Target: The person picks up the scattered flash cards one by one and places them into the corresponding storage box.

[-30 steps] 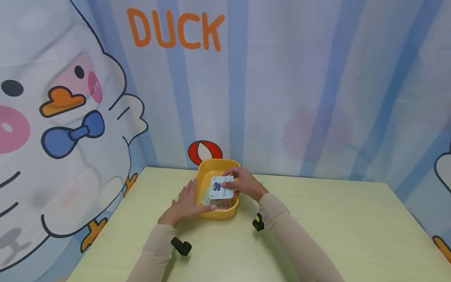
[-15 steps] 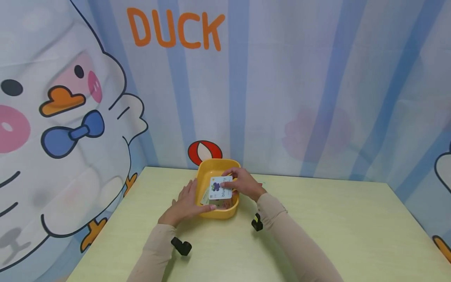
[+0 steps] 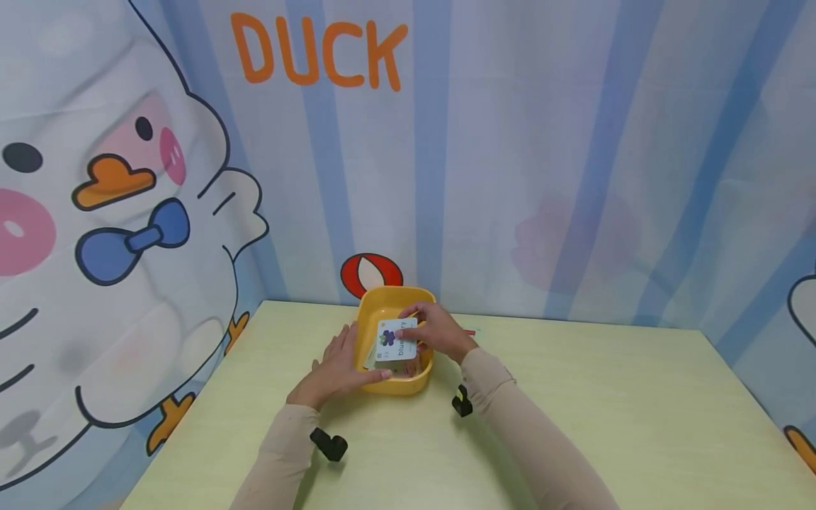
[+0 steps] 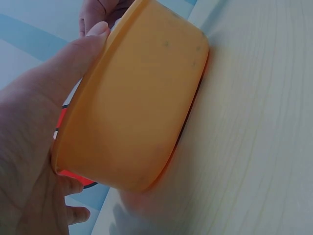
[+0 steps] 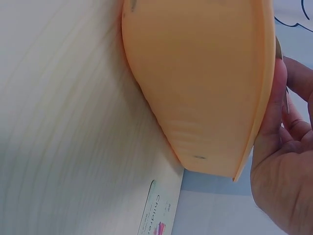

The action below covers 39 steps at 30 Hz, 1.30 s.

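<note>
In the head view, my right hand [image 3: 443,334] pinches a white card [image 3: 389,347] printed with a purple berry and the word "blueberry", holding it over a yellow plastic bin [image 3: 408,388]. More cards [image 3: 408,369] lie in the bin beneath it, partly covered. My left hand [image 3: 331,372] rests against the bin's left side, fingers straight along the wall and thumb on the front rim. From the left wrist, the left thumb [image 4: 98,30] shows at the bin's rim. The right wrist view has the right hand [image 5: 288,161] beside the rim, with a card's edge [image 5: 286,100] between its fingers.
A card or small box [image 5: 155,215] reading "Children" lies on the pale wooden table [image 3: 605,411] behind the right wrist; in the head view only its red-and-white edge [image 3: 470,332] shows. A printed duck curtain [image 3: 497,177] hangs along the table's back edge.
My right hand and the blueberry card have shifted slightly left over the bin. A bit of the item behind the right wrist has come into sight. My left hand and the bin stay put.
</note>
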Each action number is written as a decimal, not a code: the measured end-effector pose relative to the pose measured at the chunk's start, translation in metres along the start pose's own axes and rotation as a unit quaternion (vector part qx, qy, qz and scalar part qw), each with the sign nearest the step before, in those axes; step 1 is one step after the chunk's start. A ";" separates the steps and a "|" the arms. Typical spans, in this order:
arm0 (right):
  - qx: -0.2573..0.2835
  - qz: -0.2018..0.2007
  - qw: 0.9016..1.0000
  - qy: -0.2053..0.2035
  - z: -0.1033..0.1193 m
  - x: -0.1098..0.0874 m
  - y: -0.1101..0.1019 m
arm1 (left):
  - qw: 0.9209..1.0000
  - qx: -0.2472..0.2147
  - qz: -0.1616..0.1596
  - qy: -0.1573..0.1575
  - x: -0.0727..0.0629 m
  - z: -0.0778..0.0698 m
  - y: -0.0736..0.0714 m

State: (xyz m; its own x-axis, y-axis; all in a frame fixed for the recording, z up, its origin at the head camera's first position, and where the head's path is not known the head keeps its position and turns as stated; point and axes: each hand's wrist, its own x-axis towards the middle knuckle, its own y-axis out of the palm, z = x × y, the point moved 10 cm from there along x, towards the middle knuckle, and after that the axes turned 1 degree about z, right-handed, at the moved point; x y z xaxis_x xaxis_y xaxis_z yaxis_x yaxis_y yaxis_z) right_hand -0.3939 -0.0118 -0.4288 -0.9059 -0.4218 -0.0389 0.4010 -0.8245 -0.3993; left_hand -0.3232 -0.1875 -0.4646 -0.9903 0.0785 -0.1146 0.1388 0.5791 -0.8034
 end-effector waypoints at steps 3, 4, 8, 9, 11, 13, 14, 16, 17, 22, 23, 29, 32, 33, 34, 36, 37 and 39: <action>0.002 0.002 1.000 0.000 0.002 0.000 0.001 | 1.000 -0.002 0.000 0.002 0.000 -0.001 0.000; 0.002 0.004 1.000 0.000 0.002 0.000 0.002 | 1.000 -0.001 0.000 0.002 0.000 0.000 0.000; 0.004 0.006 1.000 0.002 0.000 0.001 0.004 | 1.000 -0.002 0.000 0.001 0.000 0.001 0.000; 0.006 0.006 1.000 0.002 0.000 0.002 0.004 | 1.000 -0.001 -0.001 0.000 0.000 0.002 0.000; 0.008 0.003 1.000 0.001 -0.002 0.002 0.003 | 1.000 0.000 -0.002 0.000 0.000 0.001 0.000; 0.009 0.001 1.000 -0.001 -0.003 0.002 0.003 | 1.000 0.000 -0.002 0.000 0.001 0.001 -0.001; 0.009 0.000 1.000 -0.001 -0.003 0.001 0.002 | 1.000 0.000 -0.001 -0.001 0.002 0.000 -0.001; 0.007 -0.004 1.000 0.000 -0.004 0.000 0.001 | 1.000 -0.002 -0.001 -0.002 0.002 0.000 -0.001; 0.006 -0.006 1.000 0.001 -0.004 -0.001 0.001 | 1.000 -0.003 -0.001 -0.002 0.002 -0.001 -0.001; 0.007 -0.013 1.000 0.002 -0.005 -0.004 0.000 | 1.000 -0.006 -0.001 -0.004 0.001 0.000 0.000; 0.008 -0.013 1.000 0.001 -0.005 -0.004 0.000 | 1.000 -0.006 -0.001 -0.004 0.001 0.000 0.001; 0.012 -0.011 1.000 0.003 -0.007 -0.005 0.002 | 1.000 -0.007 -0.001 -0.004 0.001 0.003 0.001; 0.006 -0.018 1.000 0.005 -0.007 -0.006 0.001 | 1.000 -0.005 -0.003 -0.006 0.002 0.004 0.001; 0.004 -0.020 1.000 0.002 -0.007 -0.006 0.001 | 1.000 -0.006 -0.004 -0.004 0.002 0.003 0.000; 0.001 -0.023 1.000 0.001 -0.007 -0.007 0.000 | 1.000 -0.006 -0.006 -0.003 0.002 0.003 0.000; -0.004 -0.028 1.000 0.000 -0.008 -0.008 0.000 | 1.000 -0.007 -0.006 -0.004 0.002 0.003 0.000; -0.003 -0.030 1.000 0.000 -0.008 -0.008 -0.001 | 1.000 -0.007 -0.007 -0.004 0.001 0.002 0.001; -0.002 -0.031 1.000 -0.001 -0.008 -0.010 -0.002 | 1.000 -0.005 -0.010 -0.003 0.001 0.002 0.001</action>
State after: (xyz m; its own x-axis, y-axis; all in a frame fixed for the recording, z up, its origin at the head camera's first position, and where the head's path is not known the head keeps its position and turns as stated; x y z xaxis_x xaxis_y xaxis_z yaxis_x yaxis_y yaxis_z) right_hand -0.3869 -0.0033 -0.4355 -0.9290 -0.3700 -0.0115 0.3426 -0.8478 -0.4048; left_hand -0.3241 -0.1886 -0.4667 -0.9928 0.0618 -0.1029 0.1195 0.5888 -0.7994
